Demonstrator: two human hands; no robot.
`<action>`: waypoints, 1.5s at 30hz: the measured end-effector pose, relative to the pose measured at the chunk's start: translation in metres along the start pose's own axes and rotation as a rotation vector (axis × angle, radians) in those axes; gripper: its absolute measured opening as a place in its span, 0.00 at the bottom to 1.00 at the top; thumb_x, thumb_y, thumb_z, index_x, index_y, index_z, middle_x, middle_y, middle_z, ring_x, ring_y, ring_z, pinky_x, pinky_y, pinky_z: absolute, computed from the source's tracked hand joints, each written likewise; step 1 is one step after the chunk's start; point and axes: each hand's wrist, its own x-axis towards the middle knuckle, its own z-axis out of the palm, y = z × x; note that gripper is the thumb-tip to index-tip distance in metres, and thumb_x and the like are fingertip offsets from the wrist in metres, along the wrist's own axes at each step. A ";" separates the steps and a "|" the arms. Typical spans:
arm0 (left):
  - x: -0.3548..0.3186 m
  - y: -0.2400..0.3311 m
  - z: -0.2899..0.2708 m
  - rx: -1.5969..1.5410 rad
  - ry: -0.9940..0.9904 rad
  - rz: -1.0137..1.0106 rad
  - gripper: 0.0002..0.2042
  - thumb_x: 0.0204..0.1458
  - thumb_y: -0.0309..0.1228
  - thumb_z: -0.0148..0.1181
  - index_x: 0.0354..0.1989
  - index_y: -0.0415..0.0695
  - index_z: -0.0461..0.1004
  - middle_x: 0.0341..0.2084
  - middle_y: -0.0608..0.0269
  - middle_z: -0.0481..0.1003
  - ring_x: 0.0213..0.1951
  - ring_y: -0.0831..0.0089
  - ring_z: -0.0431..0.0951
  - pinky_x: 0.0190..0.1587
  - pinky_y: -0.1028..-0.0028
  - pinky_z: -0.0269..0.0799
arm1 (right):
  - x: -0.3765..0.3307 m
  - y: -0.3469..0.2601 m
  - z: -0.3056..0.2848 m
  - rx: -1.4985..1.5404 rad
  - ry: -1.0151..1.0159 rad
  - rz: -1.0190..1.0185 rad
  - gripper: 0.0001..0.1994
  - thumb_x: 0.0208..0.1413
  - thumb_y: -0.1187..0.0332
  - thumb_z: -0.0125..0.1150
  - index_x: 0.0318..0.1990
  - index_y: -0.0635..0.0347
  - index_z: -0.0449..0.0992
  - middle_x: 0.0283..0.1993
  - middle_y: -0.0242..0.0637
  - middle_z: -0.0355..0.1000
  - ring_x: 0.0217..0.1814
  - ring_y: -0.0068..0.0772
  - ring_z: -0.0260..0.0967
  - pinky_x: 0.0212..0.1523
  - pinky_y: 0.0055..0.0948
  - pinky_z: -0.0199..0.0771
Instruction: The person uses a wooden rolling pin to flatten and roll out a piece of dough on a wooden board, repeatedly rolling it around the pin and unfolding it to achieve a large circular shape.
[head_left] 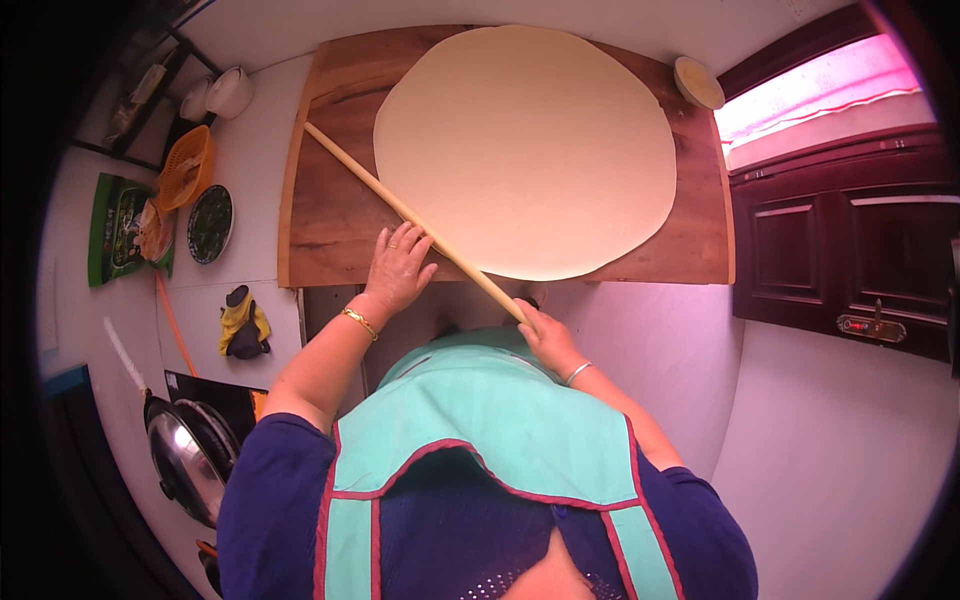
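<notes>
A large, thin round sheet of dough (525,150) covers most of a wooden board (345,85). Slanting across the board's left side is a long, pale wooden rolling pin (365,178). Its far end lies near the board's left edge, and its near end reaches past the front edge toward my body. My left hand (398,268) is on the pin at about its middle, fingers over it and thumb apart, beside the dough's lower left rim. At the near end, my right hand (548,338) closes round the pin; some of its fingers are hidden.
A small round bowl (699,83) sits at the board's far right corner. To the left are an orange basket (187,167), a dark round dish (211,224), a green bag (115,230), a yellow-black glove (243,323) and a lidded pan (185,462). Dark red cabinet doors (850,240) stand right.
</notes>
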 end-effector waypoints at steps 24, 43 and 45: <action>0.084 0.135 0.053 -1.301 0.144 -1.444 0.18 0.53 0.31 0.58 0.50 0.35 0.67 0.41 0.55 0.75 0.42 0.66 0.78 0.45 0.71 0.76 | 0.154 0.142 -0.240 -0.461 0.138 -0.502 0.20 0.47 0.75 0.53 0.50 0.48 0.75 0.37 0.37 0.68 0.43 0.41 0.67 0.43 0.36 0.70; 0.241 0.090 0.053 -1.105 0.082 -0.733 0.15 0.60 0.35 0.52 0.50 0.38 0.70 0.44 0.54 0.76 0.45 0.60 0.77 0.48 0.65 0.74 | 0.244 0.045 -0.162 -0.294 0.114 -0.428 0.27 0.60 0.52 0.51 0.61 0.60 0.65 0.66 0.43 0.60 0.70 0.45 0.53 0.68 0.43 0.52; 0.238 0.077 0.059 -0.670 0.164 -0.415 0.15 0.58 0.34 0.53 0.50 0.39 0.71 0.46 0.53 0.75 0.47 0.58 0.76 0.49 0.64 0.74 | 0.245 0.045 -0.144 -0.410 0.143 -0.474 0.29 0.59 0.50 0.52 0.63 0.59 0.62 0.69 0.41 0.56 0.73 0.43 0.49 0.69 0.44 0.49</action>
